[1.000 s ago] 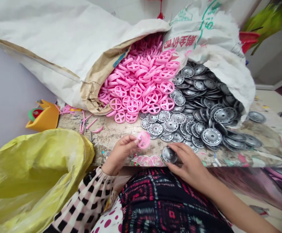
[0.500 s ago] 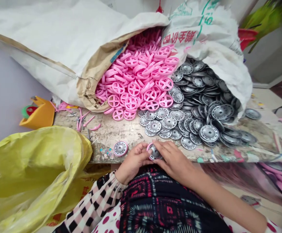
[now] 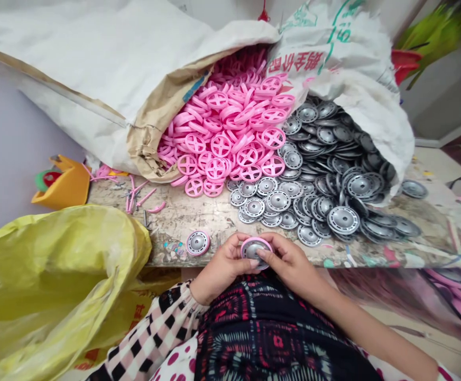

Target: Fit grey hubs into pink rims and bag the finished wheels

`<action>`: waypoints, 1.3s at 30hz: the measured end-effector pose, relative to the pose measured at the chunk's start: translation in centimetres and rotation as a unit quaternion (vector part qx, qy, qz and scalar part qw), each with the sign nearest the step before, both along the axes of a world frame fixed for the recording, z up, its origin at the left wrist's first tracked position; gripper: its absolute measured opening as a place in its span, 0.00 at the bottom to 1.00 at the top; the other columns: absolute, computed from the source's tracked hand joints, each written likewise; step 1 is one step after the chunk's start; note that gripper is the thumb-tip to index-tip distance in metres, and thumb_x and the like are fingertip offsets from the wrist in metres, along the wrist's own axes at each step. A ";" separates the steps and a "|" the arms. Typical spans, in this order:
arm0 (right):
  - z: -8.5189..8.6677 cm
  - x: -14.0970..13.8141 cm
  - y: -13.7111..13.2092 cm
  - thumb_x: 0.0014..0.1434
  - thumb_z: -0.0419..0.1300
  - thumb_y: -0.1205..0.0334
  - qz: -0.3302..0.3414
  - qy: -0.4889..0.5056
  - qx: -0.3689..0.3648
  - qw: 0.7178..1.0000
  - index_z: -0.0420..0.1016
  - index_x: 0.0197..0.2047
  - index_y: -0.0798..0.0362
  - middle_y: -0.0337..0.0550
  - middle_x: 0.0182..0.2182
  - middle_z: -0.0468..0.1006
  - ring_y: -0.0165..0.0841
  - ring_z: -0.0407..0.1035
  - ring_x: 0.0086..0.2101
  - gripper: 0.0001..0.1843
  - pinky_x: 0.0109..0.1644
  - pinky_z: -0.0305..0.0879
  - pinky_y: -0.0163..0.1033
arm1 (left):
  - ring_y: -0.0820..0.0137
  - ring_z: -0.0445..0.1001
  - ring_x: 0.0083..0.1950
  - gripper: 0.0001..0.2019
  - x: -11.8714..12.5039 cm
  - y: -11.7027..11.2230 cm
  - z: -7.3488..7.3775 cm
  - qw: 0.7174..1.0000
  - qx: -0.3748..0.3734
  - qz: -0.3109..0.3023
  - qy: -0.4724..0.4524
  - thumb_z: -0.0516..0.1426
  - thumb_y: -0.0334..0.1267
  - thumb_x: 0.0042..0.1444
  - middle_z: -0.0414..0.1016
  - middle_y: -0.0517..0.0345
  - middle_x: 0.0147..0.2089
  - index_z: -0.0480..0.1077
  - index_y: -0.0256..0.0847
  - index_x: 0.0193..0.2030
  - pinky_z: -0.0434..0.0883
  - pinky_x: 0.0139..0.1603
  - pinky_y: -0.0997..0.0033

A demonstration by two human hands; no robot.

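Between my left hand (image 3: 222, 269) and my right hand (image 3: 289, 263) I hold a wheel (image 3: 256, 252), a grey metal-look disc seated in a pink plastic rim. Both thumbs press on its face, and the fingers hide its lower edge. A finished wheel (image 3: 197, 243) of the same kind lies flat on the worktop, left of my hands. Behind them spreads a heap of grey discs (image 3: 325, 174), and a heap of pink spoked rims (image 3: 222, 137) spills from a torn white sack (image 3: 95, 90).
A scarred, paint-stained worktop (image 3: 175, 222) runs under the heaps. Loose pink plastic pieces (image 3: 135, 194) and an orange holder (image 3: 66, 182) sit at its left end. A yellow plastic sack (image 3: 48, 275) fills the lower left. Pink-rimmed wheels (image 3: 458, 296) lie low at the right.
My hands have come together, and the pink rim and grey disc, held apart a second ago, now sit joined between them. The wheel has tilted more face-up.
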State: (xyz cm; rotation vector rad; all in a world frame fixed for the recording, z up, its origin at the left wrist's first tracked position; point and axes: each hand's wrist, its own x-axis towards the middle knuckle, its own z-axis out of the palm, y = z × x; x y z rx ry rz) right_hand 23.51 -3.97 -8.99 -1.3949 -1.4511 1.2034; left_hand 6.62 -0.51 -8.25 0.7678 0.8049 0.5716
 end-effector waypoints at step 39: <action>-2.9 -1.1 0.2 0.61 0.52 0.54 0.036 -0.096 -0.043 0.994 0.74 0.44 0.51 0.42 0.37 0.79 0.36 0.71 0.37 0.14 0.43 0.67 0.42 | 0.64 0.71 0.41 0.29 -10.9 2.7 -1.8 0.765 0.338 0.109 0.537 0.58 0.53 0.51 0.71 0.50 0.44 0.69 0.39 0.56 0.70 0.45 0.61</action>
